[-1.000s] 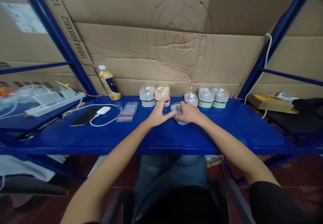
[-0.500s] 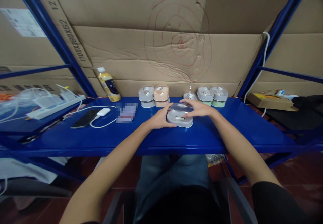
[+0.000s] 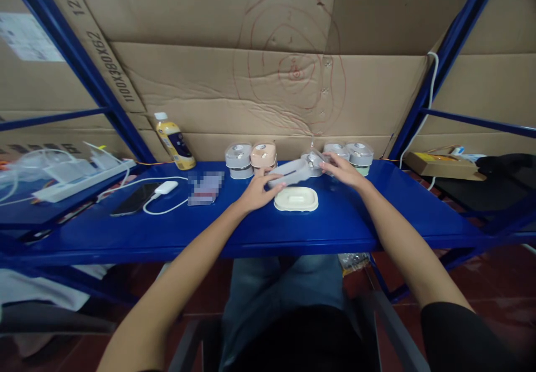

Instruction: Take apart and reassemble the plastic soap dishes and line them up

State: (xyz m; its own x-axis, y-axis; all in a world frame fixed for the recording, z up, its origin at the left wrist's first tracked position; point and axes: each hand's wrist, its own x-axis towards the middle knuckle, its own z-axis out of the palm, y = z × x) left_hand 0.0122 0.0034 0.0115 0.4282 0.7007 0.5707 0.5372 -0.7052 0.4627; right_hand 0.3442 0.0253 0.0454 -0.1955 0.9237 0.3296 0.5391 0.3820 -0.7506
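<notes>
A cream oval base [image 3: 296, 199] with a raised middle lies on the blue table. Above and behind it, my left hand [image 3: 258, 191] grips the left end of a light grey plastic box shell [image 3: 288, 172] with a long slot, tilted in the air. My right hand [image 3: 340, 169] pinches a clear plastic lid [image 3: 317, 160], also tilted, near the shell's right end. Whether lid and shell touch, I cannot tell. Behind them stand a grey lidded container [image 3: 238, 160] and a peach one [image 3: 263, 154]. More containers [image 3: 360, 156] on the right are partly covered by my right hand.
To the left are a yellow bottle [image 3: 175, 142], a blurred-out flat item [image 3: 205, 187], a phone [image 3: 136, 199] with a white charger [image 3: 166, 187], and a white power strip [image 3: 84, 179]. A cardboard wall [image 3: 188, 81] closes off the back. Blue posts rise at both sides.
The grey shell and clear lid have come up off the cream base, which now lies uncovered on the table. My right hand has moved right with the lid. The view has shifted slightly.
</notes>
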